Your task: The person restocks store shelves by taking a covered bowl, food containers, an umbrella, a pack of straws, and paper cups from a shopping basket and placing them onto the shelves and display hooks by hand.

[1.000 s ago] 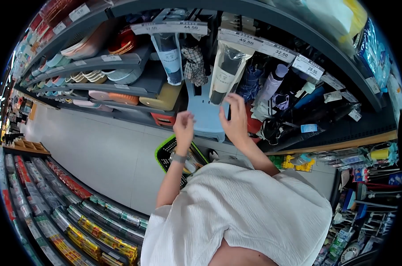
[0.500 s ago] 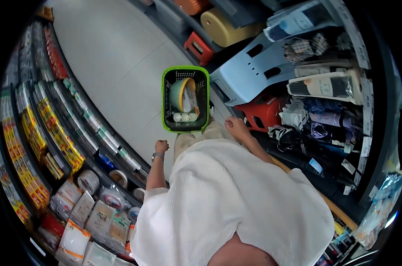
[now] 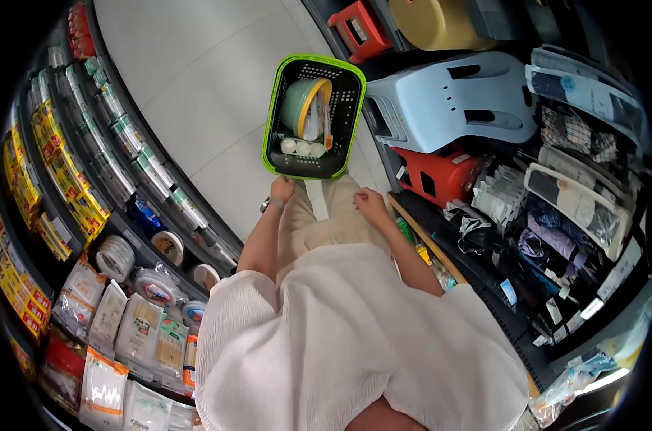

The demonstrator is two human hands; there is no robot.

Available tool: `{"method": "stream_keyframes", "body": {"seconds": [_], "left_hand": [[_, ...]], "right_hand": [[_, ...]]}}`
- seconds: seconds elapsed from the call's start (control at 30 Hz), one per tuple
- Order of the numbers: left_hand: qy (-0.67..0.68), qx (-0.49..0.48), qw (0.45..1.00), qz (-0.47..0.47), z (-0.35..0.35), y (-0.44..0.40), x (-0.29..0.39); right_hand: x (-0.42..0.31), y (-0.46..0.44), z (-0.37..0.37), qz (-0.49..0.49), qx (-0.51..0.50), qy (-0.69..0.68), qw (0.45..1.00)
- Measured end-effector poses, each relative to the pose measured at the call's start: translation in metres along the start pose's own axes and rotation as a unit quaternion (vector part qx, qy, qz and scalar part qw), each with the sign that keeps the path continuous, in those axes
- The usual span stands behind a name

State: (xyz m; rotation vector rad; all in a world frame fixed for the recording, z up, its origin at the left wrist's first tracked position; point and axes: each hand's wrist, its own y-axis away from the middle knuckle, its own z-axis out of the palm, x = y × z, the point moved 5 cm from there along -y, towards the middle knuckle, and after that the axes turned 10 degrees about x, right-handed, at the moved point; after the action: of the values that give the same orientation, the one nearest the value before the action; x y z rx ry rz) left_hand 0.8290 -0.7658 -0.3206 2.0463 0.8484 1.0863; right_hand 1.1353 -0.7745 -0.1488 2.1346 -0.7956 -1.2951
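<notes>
A black shopping basket (image 3: 352,108) with a bright green rim is ahead of my legs. Inside it, a green bowl with a yellow inner side (image 3: 294,106) lies tipped, next to a clear plastic package (image 3: 314,123). Several white rolls or cups (image 3: 302,148) line the basket's near end. My left hand (image 3: 282,189), with a watch on the wrist, is closed just below the rim's near left corner; whether it touches the rim I cannot tell. My right hand (image 3: 370,204) hangs with curled fingers beside my right thigh, apart from the basket, and nothing shows in it.
Shelves of packaged goods (image 3: 74,187) curve along the left. On the right are stacked light-blue plastic stools (image 3: 441,100), a red stool (image 3: 437,176), folded umbrellas (image 3: 563,241) and a golden container (image 3: 434,25). Pale floor tiles (image 3: 204,79) run ahead between the shelves.
My left hand has swung forward, up to the basket's near edge. My right hand has shifted slightly left. The basket appears higher and a little larger, and the shelves have shifted in view.
</notes>
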Motion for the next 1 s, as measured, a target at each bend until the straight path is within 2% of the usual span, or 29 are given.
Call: {"method": "stream_keyframes", "body": {"seconds": [0.07,0.13,0.17,0.23,0.27,0.3,0.33,0.47,0.53,0.57,0.67,0.73,0.77,0.8,0.87,0.93,0.97,1.0], "left_hand": [[-0.005,-0.002,1.0,0.027,0.023,-0.012,0.012],[-0.053,0.035,0.993,0.103,0.036,-0.022,0.039],[-0.032,-0.019,0.999,0.032,0.041,-0.024,0.053],[-0.021,-0.022,0.999,0.032,0.069,-0.046,0.055],[-0.005,-0.021,0.999,0.037,0.077,-0.049,0.067],[-0.066,-0.034,0.995,0.067,0.084,-0.055,0.08],[-0.037,-0.055,0.995,0.079,0.104,-0.071,0.077],[-0.098,-0.058,0.99,0.078,0.164,-0.127,0.088],[-0.113,0.0,0.991,0.07,0.191,-0.154,0.09],[-0.141,-0.021,0.989,0.036,0.206,-0.171,0.088],[-0.155,-0.009,0.988,0.017,0.242,-0.204,0.077],[-0.181,-0.001,0.983,0.018,0.259,-0.221,0.07],[-0.239,0.001,0.97,0.047,0.264,-0.227,0.07],[-0.295,0.004,0.952,0.077,0.268,-0.228,0.069],[-0.295,0.025,0.951,0.092,0.257,-0.216,0.074],[-0.268,-0.001,0.957,0.115,0.228,-0.182,0.095],[-0.26,-0.012,0.955,0.145,0.215,-0.166,0.102],[-0.205,-0.046,0.97,0.126,0.198,-0.147,0.111]], "right_hand": [[0.025,-0.017,0.018,0.046,-0.006,-0.015,0.999],[0.053,-0.038,0.04,0.09,-0.014,-0.029,0.995],[0.069,-0.044,0.051,0.135,-0.019,-0.051,0.989],[0.1,-0.052,0.076,0.216,-0.038,-0.11,0.969],[0.101,-0.051,0.084,0.222,-0.039,-0.111,0.968],[0.099,-0.051,0.093,0.199,-0.041,-0.103,0.974],[0.098,-0.049,0.098,0.177,-0.042,-0.094,0.979],[0.111,-0.053,0.117,0.16,-0.073,-0.155,0.972],[0.106,-0.059,0.113,0.163,-0.078,-0.153,0.972],[0.112,-0.065,0.112,0.153,-0.071,-0.159,0.973],[0.136,-0.086,0.11,0.151,-0.025,-0.161,0.975],[0.147,-0.1,0.11,0.159,-0.013,-0.171,0.972],[0.151,-0.106,0.107,0.163,-0.003,-0.177,0.971],[0.153,-0.112,0.105,0.167,-0.001,-0.179,0.97],[0.151,-0.128,0.098,0.166,0.018,-0.21,0.963],[0.147,-0.147,0.088,0.165,0.035,-0.149,0.974],[0.148,-0.159,0.084,0.12,0.066,-0.094,0.986],[0.153,-0.169,0.081,0.074,0.098,-0.039,0.992]]}}
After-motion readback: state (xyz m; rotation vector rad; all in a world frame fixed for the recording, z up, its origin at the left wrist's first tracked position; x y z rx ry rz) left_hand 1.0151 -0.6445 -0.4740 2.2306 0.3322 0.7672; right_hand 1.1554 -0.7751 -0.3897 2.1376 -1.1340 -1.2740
